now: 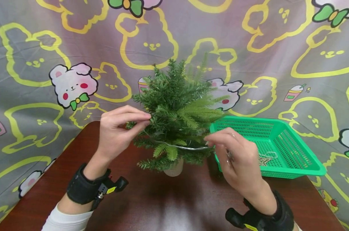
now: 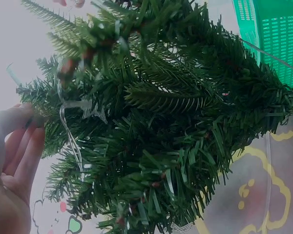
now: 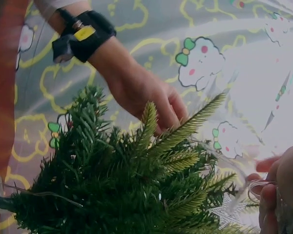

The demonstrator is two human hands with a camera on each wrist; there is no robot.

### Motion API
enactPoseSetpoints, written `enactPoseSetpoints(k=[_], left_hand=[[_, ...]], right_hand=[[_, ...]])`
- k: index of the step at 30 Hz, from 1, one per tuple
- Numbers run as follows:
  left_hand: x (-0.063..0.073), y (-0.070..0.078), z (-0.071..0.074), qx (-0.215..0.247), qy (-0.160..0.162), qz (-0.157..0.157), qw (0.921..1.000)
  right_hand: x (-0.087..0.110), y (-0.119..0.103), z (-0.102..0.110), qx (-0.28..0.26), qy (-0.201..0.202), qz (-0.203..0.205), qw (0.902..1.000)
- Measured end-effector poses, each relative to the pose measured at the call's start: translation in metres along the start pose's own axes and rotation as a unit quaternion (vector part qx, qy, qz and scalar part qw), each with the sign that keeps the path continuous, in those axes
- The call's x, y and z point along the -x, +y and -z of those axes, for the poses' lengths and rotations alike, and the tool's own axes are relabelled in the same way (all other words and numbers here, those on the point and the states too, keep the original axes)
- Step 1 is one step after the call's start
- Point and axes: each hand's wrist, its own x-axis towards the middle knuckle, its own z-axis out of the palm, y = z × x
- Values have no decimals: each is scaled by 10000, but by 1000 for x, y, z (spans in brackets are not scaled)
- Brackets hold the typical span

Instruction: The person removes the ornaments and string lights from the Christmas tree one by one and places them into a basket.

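Observation:
A small artificial Christmas tree (image 1: 174, 106) stands upright on the table, its pale base (image 1: 174, 168) showing below. At its left side my left hand (image 1: 116, 128) pinches a branch tip between thumb and fingers. My right hand (image 1: 237, 157), in front of the tree's right side, grips a clear string light wire (image 1: 188, 148), with a loop of it at the fingers in the right wrist view. That wire runs across the lower front branches. In the left wrist view a clear star light (image 2: 95, 111) hangs among the needles; the right wrist view has another star (image 3: 227, 210).
A green plastic basket (image 1: 301, 144) stands at the right on the brown table (image 1: 128, 199). Inside it lies a glittery star ornament (image 1: 264, 160). A grey cloth with yellow cartoon outlines (image 1: 151, 29) hangs behind the table. Black camera straps (image 1: 86, 184) are round both wrists.

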Motion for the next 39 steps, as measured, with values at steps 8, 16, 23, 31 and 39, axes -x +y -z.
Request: enactPoseSetpoints(k=[8,16,23,31,39], left_hand=[[0,1,-2,34,-33,-86,10000],[0,2,-3,-13,-4,-110,9999],[0,3,-3,-119,-20,-146,9998],[1,4,-3,-377,-75,-97,9992],[-3,5,-1,-529,-15,-40,9986]], right_hand=[[0,-1,-8,-343,-236,255,9988],[5,-1,-5,269,-777,-252,9963],[5,1,-5,593,-988,-196,9931],[5,5,-7,816,-1078,341,9902],[5,3,-7,644,-1114,155,9916]])
